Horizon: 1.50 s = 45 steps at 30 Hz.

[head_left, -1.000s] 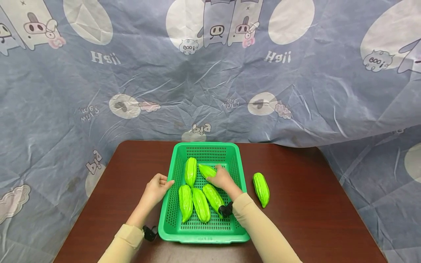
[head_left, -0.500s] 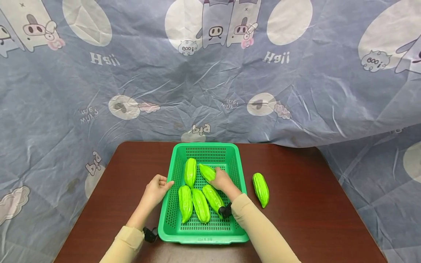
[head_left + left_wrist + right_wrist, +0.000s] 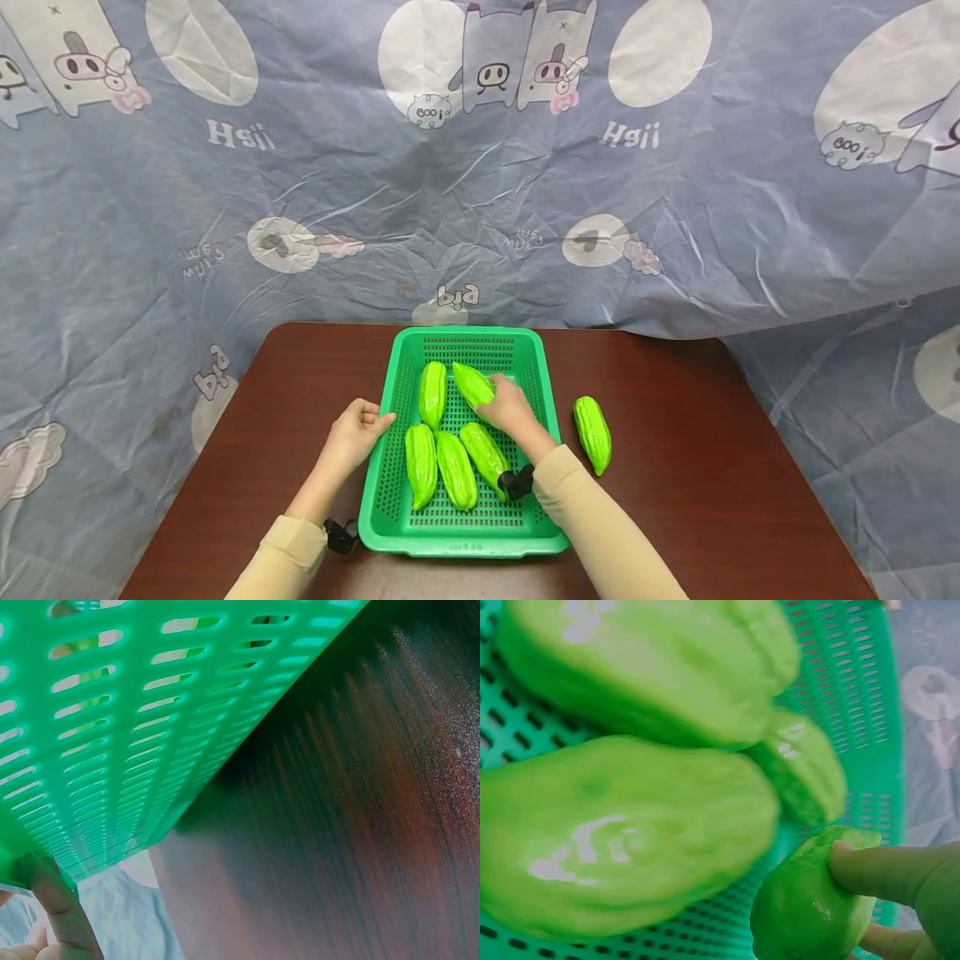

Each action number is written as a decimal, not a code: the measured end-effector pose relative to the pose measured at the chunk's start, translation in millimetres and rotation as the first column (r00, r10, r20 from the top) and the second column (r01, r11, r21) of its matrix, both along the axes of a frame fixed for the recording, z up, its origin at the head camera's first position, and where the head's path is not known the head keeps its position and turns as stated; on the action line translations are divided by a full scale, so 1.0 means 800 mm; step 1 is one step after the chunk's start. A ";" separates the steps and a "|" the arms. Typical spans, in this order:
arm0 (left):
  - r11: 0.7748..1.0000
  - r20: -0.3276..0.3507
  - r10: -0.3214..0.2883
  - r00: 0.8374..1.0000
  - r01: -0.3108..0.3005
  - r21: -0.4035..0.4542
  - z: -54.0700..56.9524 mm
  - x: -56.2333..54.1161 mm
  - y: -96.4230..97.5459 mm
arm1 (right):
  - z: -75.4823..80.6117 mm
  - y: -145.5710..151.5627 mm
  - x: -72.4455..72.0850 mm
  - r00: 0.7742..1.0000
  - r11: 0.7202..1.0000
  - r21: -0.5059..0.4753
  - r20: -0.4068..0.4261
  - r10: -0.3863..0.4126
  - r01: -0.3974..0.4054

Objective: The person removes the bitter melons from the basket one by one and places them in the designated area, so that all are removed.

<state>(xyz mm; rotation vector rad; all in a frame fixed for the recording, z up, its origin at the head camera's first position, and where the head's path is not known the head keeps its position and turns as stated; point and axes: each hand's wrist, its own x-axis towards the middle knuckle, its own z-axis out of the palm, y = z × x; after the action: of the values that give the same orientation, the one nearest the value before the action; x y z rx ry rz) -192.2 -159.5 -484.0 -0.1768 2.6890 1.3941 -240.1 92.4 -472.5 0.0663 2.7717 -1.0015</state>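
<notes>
Inside the green plastic basket (image 3: 468, 546) lie several bright green, ridged bitter melons. My right hand (image 3: 510, 408) reaches over the right side and grips one bitter melon (image 3: 472, 385) near the far end, its pointed tip aimed up and left. In the right wrist view, the thumb presses on this held bitter melon (image 3: 810, 900) and a finger shows beneath. At the left rim, my left hand (image 3: 360, 432) pinches the basket edge. From the left wrist view, a finger (image 3: 64, 915) curls under the rim, outside the perforated wall (image 3: 112, 742).
Another bitter melon (image 3: 592, 435) lies on the dark brown table (image 3: 697, 467), right of the basket. Two more bitter melons, one at the near left (image 3: 422, 467) and one at the far left (image 3: 432, 396), rest inside. A patterned grey-blue cloth (image 3: 420, 208) hangs behind the table.
The held bitter melon has shifted slightly toward the basket's far end with my right hand. My left hand stays on the rim, and the other bitter melons lie as before.
</notes>
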 end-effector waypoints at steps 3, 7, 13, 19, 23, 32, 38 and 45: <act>1.000 0.001 0.004 1.000 -0.004 0.002 0.000 0.001 -0.001 | 0.018 0.000 0.004 1.000 1.000 -0.026 -0.026 0.012 -0.013; 1.000 0.002 -0.003 1.000 0.003 0.005 0.001 0.001 -0.001 | 0.040 0.004 0.008 0.999 0.998 -0.055 -0.049 0.020 -0.023; 1.000 0.008 -0.004 1.000 0.004 0.012 0.001 0.001 -0.002 | 0.070 0.017 0.015 0.997 0.994 -0.112 -0.071 0.002 -0.010; 1.000 0.007 -0.003 1.000 0.003 0.016 0.001 0.001 -0.002 | 0.093 0.038 0.022 0.993 0.988 -0.156 -0.110 -0.037 0.020; 1.000 0.001 -0.006 1.000 0.005 0.016 0.001 0.001 -0.002 | 0.102 0.057 0.026 0.987 0.985 -0.170 -0.144 -0.067 0.042; 1.000 0.002 -0.005 1.000 0.005 0.014 0.000 0.001 -0.003 | 0.102 0.115 0.031 0.975 0.971 -0.211 -0.166 -0.151 0.115; 1.000 0.002 -0.005 1.000 0.005 0.020 0.002 0.001 -0.003 | 0.091 0.153 0.037 0.962 0.952 -0.233 -0.143 -0.233 0.196; 1.000 0.000 -0.001 1.000 0.001 0.021 0.001 0.002 -0.003 | 0.074 0.191 0.045 0.944 0.934 -0.234 -0.125 -0.306 0.271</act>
<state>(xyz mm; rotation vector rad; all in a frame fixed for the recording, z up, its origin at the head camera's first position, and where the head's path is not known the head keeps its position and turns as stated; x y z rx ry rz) -190.8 -161.5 -483.2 -0.1740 2.6727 1.4219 -204.1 245.5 -413.4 0.3907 2.8305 -1.4326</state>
